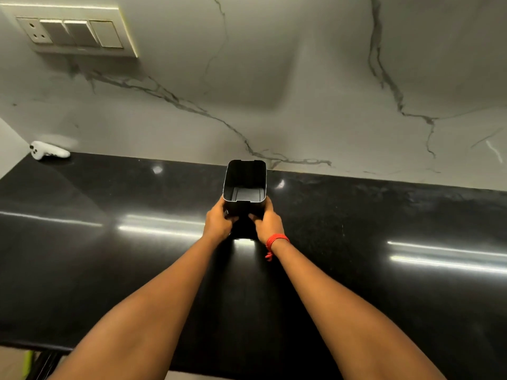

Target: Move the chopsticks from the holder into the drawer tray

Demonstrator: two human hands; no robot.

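Holder (244, 178) near the back edge of countertop (109, 193); left hand (218, 222) and right hand (267, 222) fingers grip its sides.

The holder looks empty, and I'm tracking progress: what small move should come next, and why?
Probably set the holder upright on the black counter and let go. The left hand and right hand both grip its lower sides, and its inside shows no chopsticks, so nothing seems left to take out.
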